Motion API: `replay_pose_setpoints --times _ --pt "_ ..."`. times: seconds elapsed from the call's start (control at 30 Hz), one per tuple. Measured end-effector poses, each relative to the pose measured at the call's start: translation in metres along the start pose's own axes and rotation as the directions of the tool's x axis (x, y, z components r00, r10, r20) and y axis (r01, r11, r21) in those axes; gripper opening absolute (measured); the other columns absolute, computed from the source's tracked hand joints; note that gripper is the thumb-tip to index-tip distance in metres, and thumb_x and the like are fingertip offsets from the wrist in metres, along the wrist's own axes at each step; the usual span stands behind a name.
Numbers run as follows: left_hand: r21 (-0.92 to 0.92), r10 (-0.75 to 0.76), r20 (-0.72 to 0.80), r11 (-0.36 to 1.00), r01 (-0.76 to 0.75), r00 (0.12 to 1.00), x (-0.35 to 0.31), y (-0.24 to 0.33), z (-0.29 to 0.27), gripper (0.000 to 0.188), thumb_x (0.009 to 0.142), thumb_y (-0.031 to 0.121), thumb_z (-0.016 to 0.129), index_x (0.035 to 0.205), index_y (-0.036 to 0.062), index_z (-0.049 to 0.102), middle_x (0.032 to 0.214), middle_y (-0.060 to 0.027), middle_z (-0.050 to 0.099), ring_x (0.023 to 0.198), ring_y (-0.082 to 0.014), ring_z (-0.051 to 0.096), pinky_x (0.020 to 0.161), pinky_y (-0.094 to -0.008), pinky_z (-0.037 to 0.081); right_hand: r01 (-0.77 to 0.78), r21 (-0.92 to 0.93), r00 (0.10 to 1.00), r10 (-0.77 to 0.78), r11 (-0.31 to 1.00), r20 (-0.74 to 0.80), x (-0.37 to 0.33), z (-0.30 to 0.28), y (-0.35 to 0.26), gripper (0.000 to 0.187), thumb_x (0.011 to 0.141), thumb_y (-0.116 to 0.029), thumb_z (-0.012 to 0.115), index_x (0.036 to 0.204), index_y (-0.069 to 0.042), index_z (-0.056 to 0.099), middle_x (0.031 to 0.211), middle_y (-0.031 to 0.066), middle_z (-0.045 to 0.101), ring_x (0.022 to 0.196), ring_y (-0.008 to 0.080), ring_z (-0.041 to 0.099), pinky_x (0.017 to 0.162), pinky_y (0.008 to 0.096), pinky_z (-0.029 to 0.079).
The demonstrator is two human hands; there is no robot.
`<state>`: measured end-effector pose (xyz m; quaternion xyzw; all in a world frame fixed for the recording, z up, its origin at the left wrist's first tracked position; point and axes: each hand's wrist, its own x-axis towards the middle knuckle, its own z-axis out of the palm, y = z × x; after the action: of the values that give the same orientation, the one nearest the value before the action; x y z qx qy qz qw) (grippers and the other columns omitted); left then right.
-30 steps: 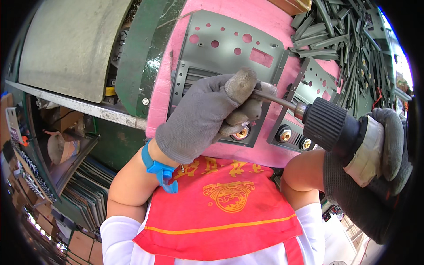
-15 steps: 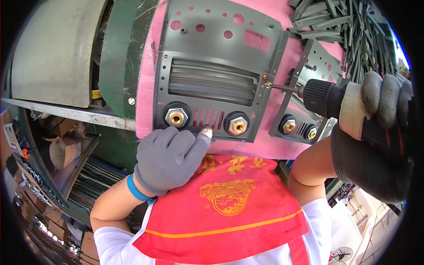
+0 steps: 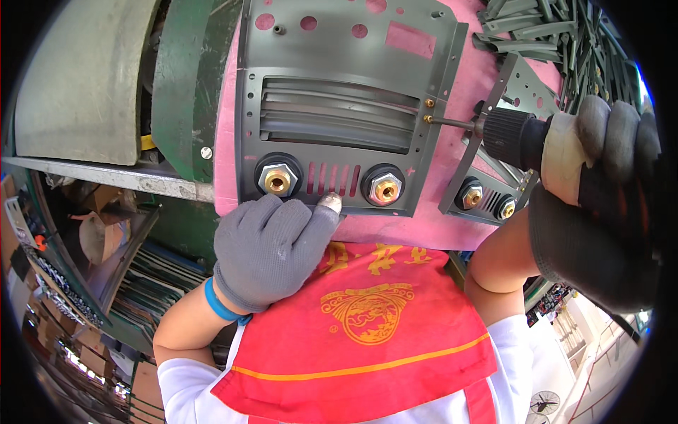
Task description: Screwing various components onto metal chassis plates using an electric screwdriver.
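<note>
A grey metal panel (image 3: 332, 62) with louvers and round holes lies in front of me. Two brass connectors, a left one (image 3: 277, 179) and a right one (image 3: 385, 189), sit in its near part. Gloved in grey, my left hand (image 3: 272, 244) is closed on the panel's near edge, its thumb by the slots. My right hand (image 3: 600, 205) grips a power screwdriver (image 3: 512, 136) with pale tape around its body. The bit meets a small brass screw (image 3: 428, 119) on the panel's right side. Another brass screw (image 3: 429, 103) sits just beyond it.
Pink sheeting (image 3: 381, 230) covers the work surface. A second grey panel (image 3: 487, 169) with brass connectors lies to the right, close under the screwdriver. Many grey metal strips (image 3: 544, 32) are heaped at the far right. At left are a green metal plate (image 3: 187, 92) and a shelf edge (image 3: 120, 179).
The panel and work surface sit slightly higher in the picture, with the right side shifted a little rightward. The bit stays at the same brass screw, and both hands keep their grips.
</note>
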<state>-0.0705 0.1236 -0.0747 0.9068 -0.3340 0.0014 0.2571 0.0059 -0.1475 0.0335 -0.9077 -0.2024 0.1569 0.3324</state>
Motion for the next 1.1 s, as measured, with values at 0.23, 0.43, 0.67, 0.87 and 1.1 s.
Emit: replay_pose_setpoints --times 0.23,0.43,0.67,0.87,1.1 --pt "-0.024 0.007 0.06 1.0 -0.005 0.998 -0.001 -0.003 -0.007 0.028 0.068 0.011 0.066 0.096 0.009 0.069 0.068 0.0002 0.047 0.058 -0.0155 0.05 0.045 -0.0279 0.037 0.038 0.04 0.999 -0.039 0.998 0.017 -0.109 -0.107 0.083 0.061 0.066 -0.013 0.084 0.116 -0.001 0.051 0.104 0.0087 0.058 0.09 0.023 0.062 0.083 0.0325 0.047" --pt "-0.034 0.021 0.056 0.999 -0.019 0.998 -0.003 -0.005 -0.005 0.03 0.067 0.012 0.066 0.098 0.009 0.069 0.07 0.0004 0.047 0.059 -0.015 0.05 0.045 -0.0282 0.037 0.081 0.083 0.996 -0.083 0.993 0.031 -0.013 -0.014 0.02 0.059 0.066 -0.013 0.084 0.114 -0.001 0.052 0.103 0.0081 0.058 0.089 0.0224 0.062 0.082 0.0318 0.047" --pt "-0.013 0.023 0.061 1.0 -0.022 0.998 -0.002 -0.002 -0.007 0.029 0.067 0.013 0.066 0.096 0.009 0.067 0.071 0.0001 0.047 0.061 -0.0154 0.052 0.047 -0.0287 0.039 0.131 0.123 0.99 -0.135 0.984 0.027 -0.014 -0.017 0.025 0.057 0.066 -0.012 0.083 0.113 -0.002 0.052 0.102 0.0075 0.058 0.088 0.0217 0.061 0.081 0.031 0.047" --pt "-0.068 -0.023 0.092 0.997 0.029 0.995 0.001 -0.001 -0.007 0.031 0.069 0.015 0.071 0.1 0.0089 0.067 0.07 -0.0015 0.048 0.059 -0.0175 0.051 0.048 -0.0304 0.038 0.186 0.144 0.982 -0.19 0.972 0.012 -0.018 -0.015 0.013 0.055 0.067 -0.011 0.083 0.111 -0.002 0.052 0.101 0.007 0.058 0.087 0.0211 0.061 0.08 0.0304 0.047" --pt "-0.755 -0.491 0.445 0.243 0.609 0.749 0.056 0.009 -0.041 0.032 0.094 0.023 0.055 0.119 0.0044 0.06 0.085 -0.0007 0.058 0.066 -0.0098 0.045 0.058 -0.0243 0.038 0.246 0.143 0.969 -0.242 0.959 -0.044 -0.042 -0.048 0.031 0.053 0.067 -0.011 0.083 0.11 -0.003 0.053 0.1 0.0064 0.058 0.086 0.0204 0.061 0.079 0.0296 0.047"
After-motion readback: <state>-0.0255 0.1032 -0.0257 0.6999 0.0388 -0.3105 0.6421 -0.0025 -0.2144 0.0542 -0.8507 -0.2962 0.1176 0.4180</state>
